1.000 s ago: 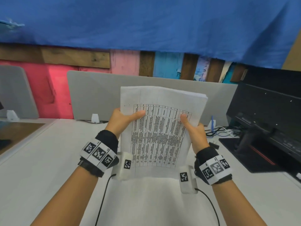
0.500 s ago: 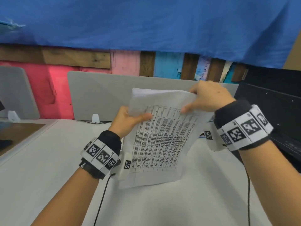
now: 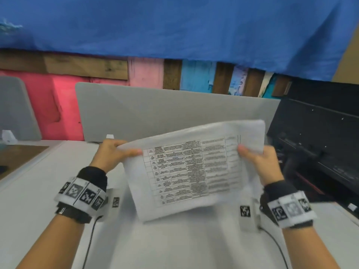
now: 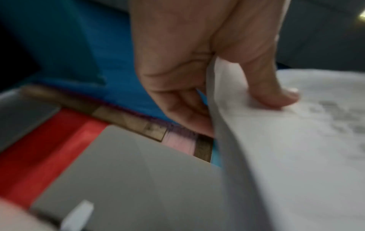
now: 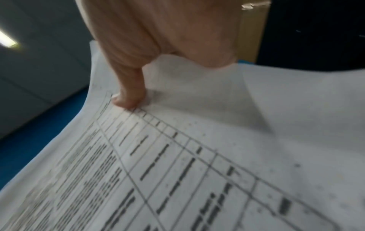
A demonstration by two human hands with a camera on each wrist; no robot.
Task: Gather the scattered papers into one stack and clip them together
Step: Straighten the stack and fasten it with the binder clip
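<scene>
A stack of white papers with a printed table on the top sheet is held up in the air over the white desk, turned sideways with its long edges roughly level. My left hand pinches its left edge, thumb on the front and fingers behind. On the other side, my right hand pinches the right edge with the thumb pressed on the printed page. No clip shows in any view.
A grey divider panel stands across the back of the desk. A black printer sits at the right edge. Blue cloth hangs above a painted plank wall. Wrist-camera cables trail over the desk near me.
The stack has turned from upright to sideways. My right hand went from the right edge to the top edge, then took hold of the right side.
</scene>
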